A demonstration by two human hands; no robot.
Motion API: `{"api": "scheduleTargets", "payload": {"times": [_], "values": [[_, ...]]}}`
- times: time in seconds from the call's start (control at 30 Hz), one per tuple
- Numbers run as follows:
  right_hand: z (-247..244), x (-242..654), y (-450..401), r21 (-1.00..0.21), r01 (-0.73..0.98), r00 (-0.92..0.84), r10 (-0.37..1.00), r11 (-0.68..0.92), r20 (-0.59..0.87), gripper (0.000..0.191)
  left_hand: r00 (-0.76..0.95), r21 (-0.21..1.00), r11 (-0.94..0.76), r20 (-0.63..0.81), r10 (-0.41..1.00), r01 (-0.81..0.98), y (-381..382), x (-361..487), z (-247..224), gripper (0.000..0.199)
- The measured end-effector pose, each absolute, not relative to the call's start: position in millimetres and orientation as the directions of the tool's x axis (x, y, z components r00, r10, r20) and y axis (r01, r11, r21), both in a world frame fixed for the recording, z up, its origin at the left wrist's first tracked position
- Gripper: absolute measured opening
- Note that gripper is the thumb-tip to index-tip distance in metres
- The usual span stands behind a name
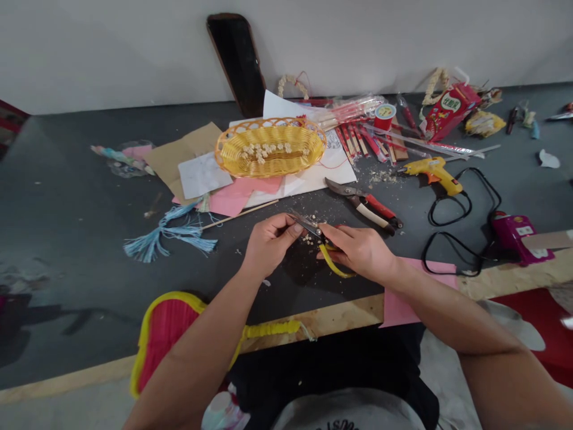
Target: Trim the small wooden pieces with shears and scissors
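My right hand [362,251] is closed round the handles of a pair of scissors [308,226] with a yellow handle loop, over the dark tabletop. Beside the blades, my left hand [271,242] has its thumb and forefinger pinched together near the scissor tip; whatever they hold is too small to name. Small pale crumbs [308,240] lie scattered beneath and around the blades. Behind the hands stands a yellow woven basket [273,169] holding small pale pieces. Red-and-white-handled shears [362,203] rest just beyond my right hand.
Blue tassels [170,233] and a thin stick lie left. Farther back are a leaning phone [237,63], papers and wrapped sticks. A yellow glue gun [434,173] with black cable lies right, near a purple box [519,239]. Pink paper [403,298] overhangs the front edge.
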State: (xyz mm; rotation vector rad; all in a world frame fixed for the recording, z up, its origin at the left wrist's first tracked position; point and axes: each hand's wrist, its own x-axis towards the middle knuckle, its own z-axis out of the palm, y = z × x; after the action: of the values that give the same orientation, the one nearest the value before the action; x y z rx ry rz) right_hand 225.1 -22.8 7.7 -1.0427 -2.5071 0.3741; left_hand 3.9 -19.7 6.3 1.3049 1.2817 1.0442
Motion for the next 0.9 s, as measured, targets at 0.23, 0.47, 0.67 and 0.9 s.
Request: {"api": "scheduleTargets", "payload": {"times": [0.23,0.47,0.67,0.9], "values": [[16.9,224.5,-17.5,-0.624,0.547,-0.518,0.811,0.557,0.270,0.049,0.044,0.992,0.075,-0.080,0.996,0.100,-19.9,3.2,7.7,0.026],[19.8,224.0,-17.4,-0.592,0.548,-0.604,0.769,0.591,0.208,0.049,0.065,0.977,0.044,-0.059,0.996,0.210,-19.5,3.2,10.9,0.019],[13.4,227.8,-15.7,-0.598,0.520,-0.636,0.744,0.610,0.205,0.048,0.071,0.970,0.034,-0.053,0.996,0.242,-18.7,1.6,10.5,0.016],[14.7,229.7,-15.8,-0.577,0.529,-0.642,0.738,0.622,0.207,0.047,0.052,0.988,0.143,-0.146,0.988,0.061,-17.3,0.5,3.0,0.023]]}}
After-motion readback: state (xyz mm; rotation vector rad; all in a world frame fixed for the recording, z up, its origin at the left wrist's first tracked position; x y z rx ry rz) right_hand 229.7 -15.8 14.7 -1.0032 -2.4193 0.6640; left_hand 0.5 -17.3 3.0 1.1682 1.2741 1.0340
